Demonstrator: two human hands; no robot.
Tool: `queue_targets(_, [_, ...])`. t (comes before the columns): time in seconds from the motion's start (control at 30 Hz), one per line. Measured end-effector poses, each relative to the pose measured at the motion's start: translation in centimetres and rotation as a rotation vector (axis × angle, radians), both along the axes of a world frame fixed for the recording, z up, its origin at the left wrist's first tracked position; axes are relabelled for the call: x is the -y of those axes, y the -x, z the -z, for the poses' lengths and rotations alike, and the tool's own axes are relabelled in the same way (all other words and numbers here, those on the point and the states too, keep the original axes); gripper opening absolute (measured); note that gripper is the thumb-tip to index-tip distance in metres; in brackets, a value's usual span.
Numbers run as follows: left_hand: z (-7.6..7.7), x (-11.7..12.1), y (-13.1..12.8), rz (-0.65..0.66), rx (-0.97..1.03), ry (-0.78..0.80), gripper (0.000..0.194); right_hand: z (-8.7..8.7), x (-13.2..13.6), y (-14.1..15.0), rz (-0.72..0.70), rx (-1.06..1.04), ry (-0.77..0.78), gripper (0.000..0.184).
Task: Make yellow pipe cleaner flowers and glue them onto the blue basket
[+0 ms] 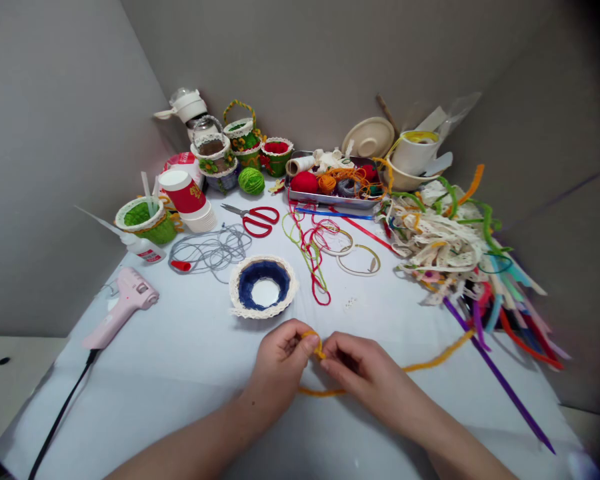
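Note:
Both of my hands pinch an orange-yellow pipe cleaner [440, 358] close to the front of the table. My left hand [283, 357] grips it between thumb and forefinger, and a short bent stretch shows between the two hands. My right hand [363, 363] closes on it just to the right; its inner fingers are partly hidden. The rest runs beneath my right wrist and out to the right. Just beyond my left hand stands a small round basket [264, 287], dark blue inside with a white lace rim and a pale bottom.
At left lie a pink glue gun [125, 303], a glue bottle [144, 247] and grey cord [213, 247]. Red scissors [255, 220] rest mid-table. Finished baskets [215, 160] and a metal tray [335, 198] of yarn stand behind. Lace scraps [440, 227] and a purple pipe cleaner [515, 393] lie right.

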State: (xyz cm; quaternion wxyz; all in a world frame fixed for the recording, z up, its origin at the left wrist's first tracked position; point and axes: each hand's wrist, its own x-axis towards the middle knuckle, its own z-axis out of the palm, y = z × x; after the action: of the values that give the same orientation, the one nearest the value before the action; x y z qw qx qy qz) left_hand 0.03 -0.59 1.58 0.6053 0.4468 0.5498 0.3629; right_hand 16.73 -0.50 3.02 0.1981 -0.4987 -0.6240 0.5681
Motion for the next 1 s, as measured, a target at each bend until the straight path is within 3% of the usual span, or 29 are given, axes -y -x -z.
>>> queue_targets(0.1, [-0.1, 0.3, -0.2, -0.013, -0.043, -0.002, 0.018, -1.0, 0.3, -0.2, -0.088, 0.038, -0.014, 0.016])
queue_targets(0.27, [-0.1, 0.2, -0.1, -0.048, -0.024, 0.019, 0.022, -2.7, 0.6, -0.8, -0.326, -0.112, 0.062, 0.012])
queue_targets(0.37, [0.4, 0.0, 0.0, -0.064, 0.088, 0.049, 0.024, -2.4, 0.2, -1.5, -0.128, -0.202, 0.163, 0.012])
queue_targets(0.5, [1.0, -0.2, -0.1, -0.136, 0.299, 0.108, 0.024, -1.5, -0.8, -2.6, 0.124, -0.339, 0.151, 0.021])
queue_targets(0.67, [0.3, -0.3, -0.1, -0.101, 0.686, 0.230, 0.015, -0.3, -1.7, -2.6, 0.353, -0.506, 0.223, 0.024])
queue_targets(0.73, [0.0, -0.3, -0.2, -0.127, 0.823, 0.309, 0.013, 0.3, -1.8, -2.2, 0.338, -0.517, 0.334, 0.025])
queue_targets(0.83, [-0.1, -0.3, -0.2, -0.223, 0.921, 0.413, 0.014, 0.8, -1.8, -1.9, 0.195, -0.514, 0.462, 0.025])
queue_targets(0.9, [0.0, -0.2, -0.2, -0.261, 0.946, 0.446, 0.014, 0.9, -1.8, -1.9, 0.158, -0.517, 0.465, 0.024])
queue_targets(1.0, [0.2, -0.1, -0.3, -0.264, 0.965, 0.448, 0.012, 0.6, -2.0, -2.1, 0.264, -0.546, 0.408, 0.020])
